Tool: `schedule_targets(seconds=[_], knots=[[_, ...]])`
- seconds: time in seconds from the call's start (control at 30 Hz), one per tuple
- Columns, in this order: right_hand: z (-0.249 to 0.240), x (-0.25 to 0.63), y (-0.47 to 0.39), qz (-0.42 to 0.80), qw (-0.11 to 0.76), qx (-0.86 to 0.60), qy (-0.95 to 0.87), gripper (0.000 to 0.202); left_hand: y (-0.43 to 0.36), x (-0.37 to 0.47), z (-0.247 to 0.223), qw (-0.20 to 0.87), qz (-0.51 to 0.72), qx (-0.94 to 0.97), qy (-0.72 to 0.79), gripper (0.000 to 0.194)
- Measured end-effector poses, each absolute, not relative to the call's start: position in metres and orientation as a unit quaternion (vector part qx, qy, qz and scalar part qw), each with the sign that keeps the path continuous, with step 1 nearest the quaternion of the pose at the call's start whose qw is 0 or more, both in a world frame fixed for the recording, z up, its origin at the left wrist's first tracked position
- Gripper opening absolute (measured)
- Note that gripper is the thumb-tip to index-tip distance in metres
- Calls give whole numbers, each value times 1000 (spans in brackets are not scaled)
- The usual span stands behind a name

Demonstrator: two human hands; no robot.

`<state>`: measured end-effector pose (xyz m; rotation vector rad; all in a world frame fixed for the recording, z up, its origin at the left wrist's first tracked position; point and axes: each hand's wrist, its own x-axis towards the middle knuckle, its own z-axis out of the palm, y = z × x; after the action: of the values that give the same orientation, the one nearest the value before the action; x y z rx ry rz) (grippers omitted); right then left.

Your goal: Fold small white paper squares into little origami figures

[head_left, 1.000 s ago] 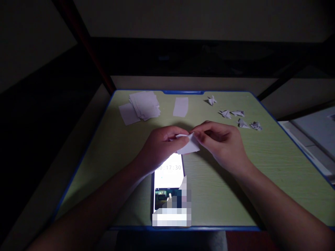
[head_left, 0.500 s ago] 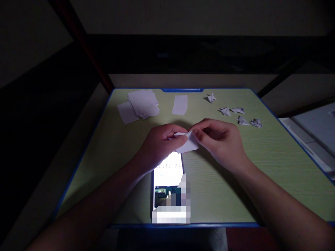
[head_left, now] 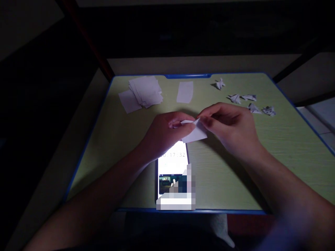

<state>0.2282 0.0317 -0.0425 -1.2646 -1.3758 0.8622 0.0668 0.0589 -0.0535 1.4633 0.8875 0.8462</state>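
Note:
A partly folded piece of white paper is held over the middle of the table between both hands. My left hand is closed on its left side, with the thumb lying across the top. On the upper right, my right hand pinches a raised corner between thumb and index finger. Below the paper lies a lit phone showing a running timer and a small video window; its lower part is pixelated. The fingers underneath the paper are hidden.
On the green table with a blue rim, a stack of paper squares lies at the back left. One single sheet is to its right. Several small folded paper figures rest at the back right. White flat items lie beyond the right edge.
The camera view has tilted, so the table appears higher and slightly right. Both hands keep their grip on the paper, with little change in the fold. The timer moved from 17:31 to 17:32.

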Motion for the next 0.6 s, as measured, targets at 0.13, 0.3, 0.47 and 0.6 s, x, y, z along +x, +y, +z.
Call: schedule_targets(seconds=[0.13,0.3,0.47,0.6], knots=[[-41,226,31,347,529,-530,-564,3,58,68,-54,544,388,642,376,14],[-41,225,30,344,506,-542,-576,9,56,70,-53,491,406,657,404,8],[-43,226,30,344,511,-546,-568,10,52,69,-52,471,408,672,400,8],[-42,227,29,315,511,-546,-585,8,52,69,-50,477,407,670,396,7]])
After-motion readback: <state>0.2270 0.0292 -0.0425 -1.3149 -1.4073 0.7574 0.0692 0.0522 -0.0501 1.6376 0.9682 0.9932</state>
